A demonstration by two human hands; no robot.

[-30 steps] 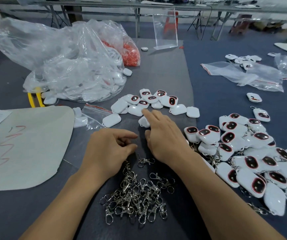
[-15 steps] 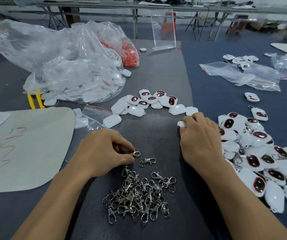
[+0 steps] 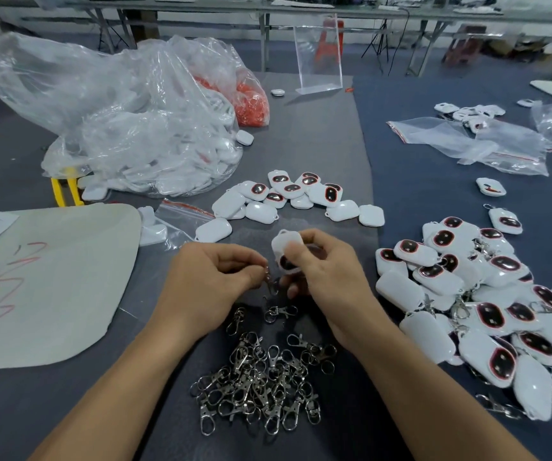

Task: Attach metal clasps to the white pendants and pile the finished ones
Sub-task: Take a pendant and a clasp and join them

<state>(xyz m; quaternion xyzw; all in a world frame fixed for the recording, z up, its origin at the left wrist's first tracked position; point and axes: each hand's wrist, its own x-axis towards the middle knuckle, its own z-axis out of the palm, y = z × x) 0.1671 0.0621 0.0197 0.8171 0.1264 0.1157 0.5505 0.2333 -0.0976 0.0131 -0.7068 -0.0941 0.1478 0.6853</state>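
One white pendant (image 3: 287, 245) is up in the right hand (image 3: 326, 277), thumb and fingers curled snug round it. The left hand (image 3: 211, 284) pinches one metal clasp (image 3: 269, 281) just beside that grip, knuckles up. The clasp heap (image 3: 261, 380) lies nearer than both grips, roughly a dozen bare pendants (image 3: 298, 197) lie beyond, and the finished pile (image 3: 487, 294) is right of them on the bench (image 3: 318, 134).

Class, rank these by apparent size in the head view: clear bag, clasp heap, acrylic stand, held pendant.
1. clear bag
2. clasp heap
3. acrylic stand, which is farther from the camera, so its true size is unsure
4. pendant, held in the right hand
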